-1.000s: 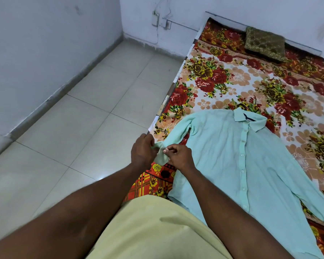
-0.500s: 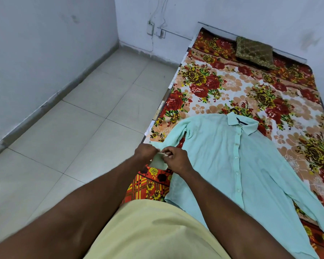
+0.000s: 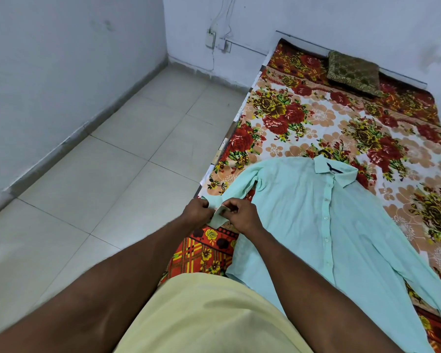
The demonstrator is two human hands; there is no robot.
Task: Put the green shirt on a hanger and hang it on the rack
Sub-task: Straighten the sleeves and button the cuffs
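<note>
The pale green shirt [image 3: 313, 220] lies flat and buttoned, front up, on the flowered bed [image 3: 285, 128], collar toward the far wall. Its left sleeve runs to the bed's near left edge. There my left hand [image 3: 197, 212] and my right hand [image 3: 239, 215] both pinch the sleeve cuff [image 3: 218, 217] between their fingertips, close together. The shirt's other sleeve trails toward the lower right corner. No hanger and no rack are in view.
A brown-gold cushion [image 3: 354, 72] lies at the head of the bed by the far wall. Pale floor tiles [image 3: 117, 174] spread to the left, up to grey walls. A wall socket with wires [image 3: 218, 42] sits above the floor corner.
Both hands stay on the sleeve cuff and have drawn closer together over it. The head camera has shifted slightly, so the bed sits lower and more to the left.
</note>
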